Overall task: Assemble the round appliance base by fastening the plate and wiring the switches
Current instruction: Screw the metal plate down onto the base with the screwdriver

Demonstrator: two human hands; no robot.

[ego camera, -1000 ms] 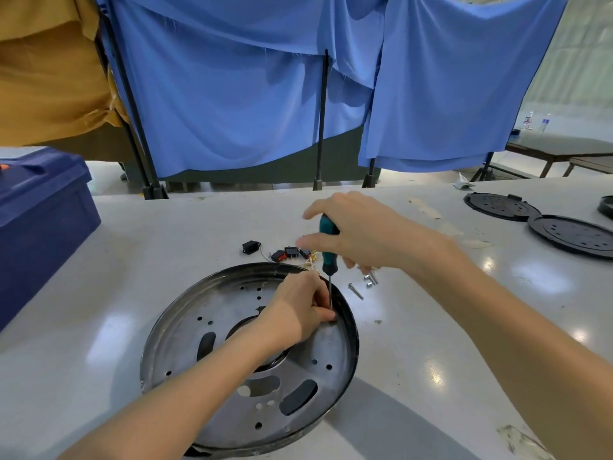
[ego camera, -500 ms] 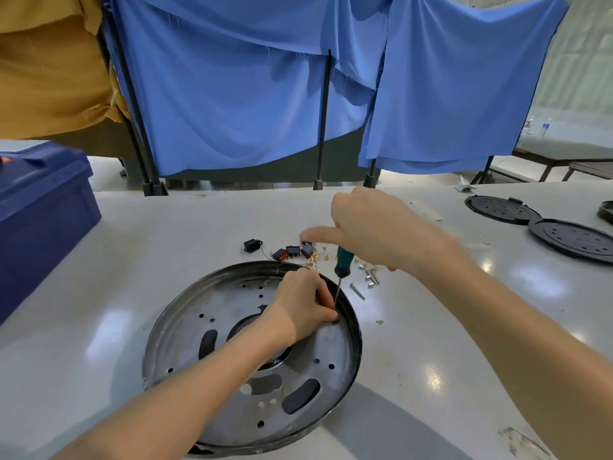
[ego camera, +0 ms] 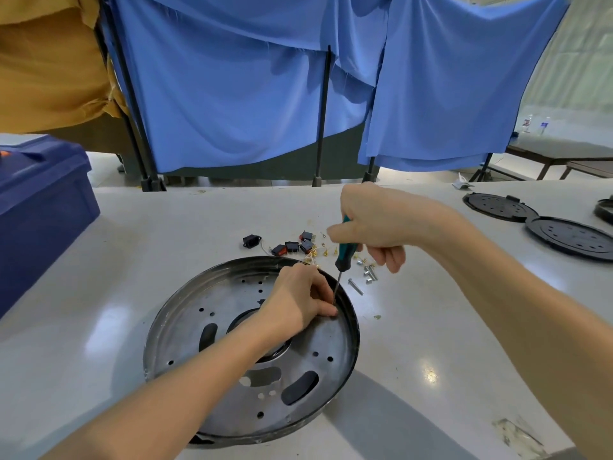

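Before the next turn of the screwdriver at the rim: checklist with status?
1. Right hand grips screwdriver handle: ok.
2. Left hand pinches at the tip, inside the round base rim: ok.
3. Screw seated in its hole: cannot tell, fingers hide it.
4. Spare screws on the table beside the base: ok.
5. Switches wired in: not ok, loose on the table beyond the base.

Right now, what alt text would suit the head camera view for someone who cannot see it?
A person's right hand holds a green-handled screwdriver over a round metal base on a white table, while the left hand pinches around its tip near the rim. Switches and screws lie beyond the base.
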